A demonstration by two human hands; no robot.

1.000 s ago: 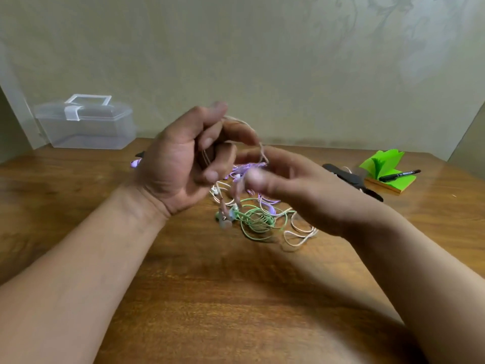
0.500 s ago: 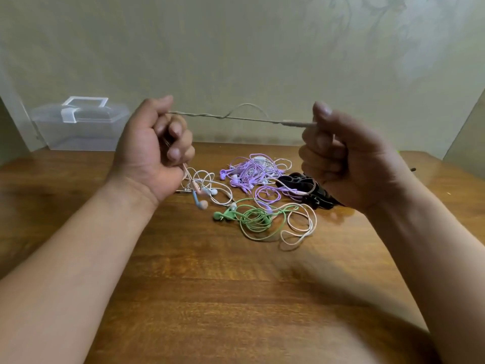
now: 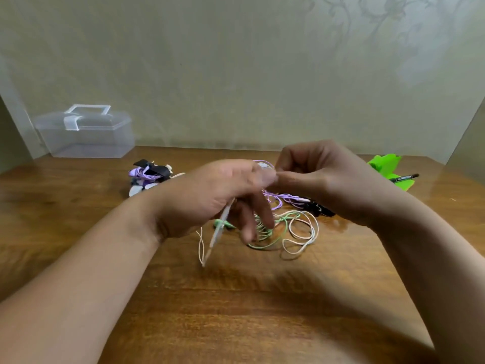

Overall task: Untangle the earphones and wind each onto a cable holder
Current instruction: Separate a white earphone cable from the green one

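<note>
Change: half a second ago both hands were raised and well apart, pulling a strand taut between them; now they have dropped and met just above the pile on the brown wooden desk [image 3: 236, 311]. We read that as the stretch-out check being over and the winding, or the next knot, about to start

Grip: the left hand [image 3: 210, 198] holds the thin pale pinkish-white earphone cable [image 3: 217, 232]. The cable's stiff plug end sticks out below the palm and slants down toward us, its tip just above the desk, with a slack twist of the same strand hanging beside it. Two fingers of that hand dangle loose over the pile. The right hand [image 3: 322, 179] has its fingers curled, thumb and forefinger pressed at the left fingertips. Any strand there is too blurred to see, so we cannot tell whether it holds anything

Still heaped under and behind the hands: a mint-green earphone cable [image 3: 288, 214], a lilac earphone cable [image 3: 278, 198] and a pale loop [image 3: 301, 232] that may belong to the held strand. Black cable holders [image 3: 317, 208] lie just right of the heap. A lilac set already wound on a black holder [image 3: 149, 172] sits well to the left, so we judge one done and several left
</note>
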